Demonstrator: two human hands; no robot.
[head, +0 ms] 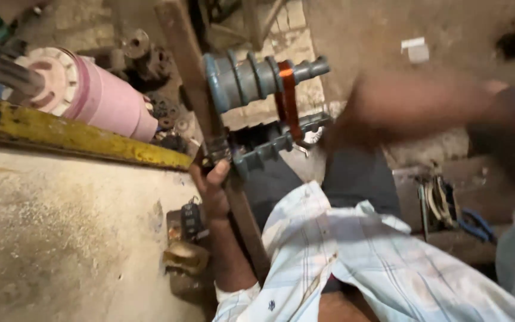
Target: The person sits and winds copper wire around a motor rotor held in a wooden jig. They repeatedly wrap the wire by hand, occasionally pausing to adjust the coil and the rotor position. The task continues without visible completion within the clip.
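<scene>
A grey stepped winding former sticks out from a rusty upright bar, and a band of orange copper wire is wrapped around it. A second grey stepped piece lies just below. My left hand is closed around the bar at a metal clamp. My right hand is a blur next to the wire band, with its forearm stretching off to the right. Its fingers cannot be made out.
A pink cylindrical motor part with a steel shaft lies at top left behind a yellow metal beam. Small metal parts sit by a concrete slab. Pliers with blue handles lie at the right.
</scene>
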